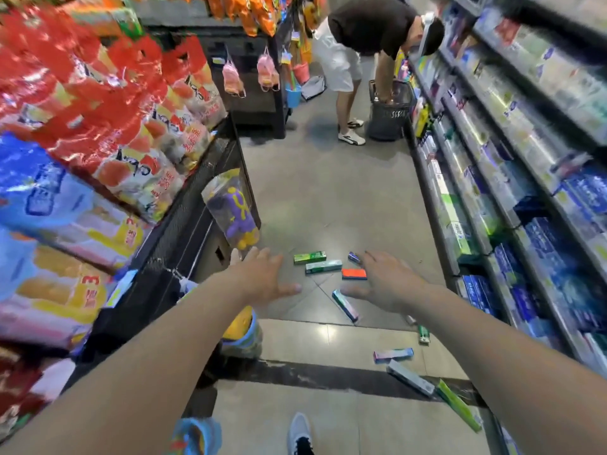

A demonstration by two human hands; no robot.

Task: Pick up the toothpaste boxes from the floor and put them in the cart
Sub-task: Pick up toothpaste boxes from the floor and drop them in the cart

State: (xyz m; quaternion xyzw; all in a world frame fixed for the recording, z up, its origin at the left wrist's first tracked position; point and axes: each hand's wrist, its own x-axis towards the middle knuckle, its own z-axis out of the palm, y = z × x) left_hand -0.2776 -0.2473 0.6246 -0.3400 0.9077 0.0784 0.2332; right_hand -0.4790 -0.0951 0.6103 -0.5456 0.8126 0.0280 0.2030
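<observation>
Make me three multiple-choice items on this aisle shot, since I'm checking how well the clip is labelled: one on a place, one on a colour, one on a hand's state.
1. Where do the toothpaste boxes lie?
A. on the floor
B. in a cart
C. in the hands

2. What colour is the box between the two hands?
A. yellow
B. orange-red
C. white

3. How is the left hand?
A. gripping a box
B. a fist
C. open, holding nothing

Answers:
A, the toothpaste boxes are scattered on the floor.
B, the orange-red box shows it.
C, the left hand has spread fingers, like the right hand.
</observation>
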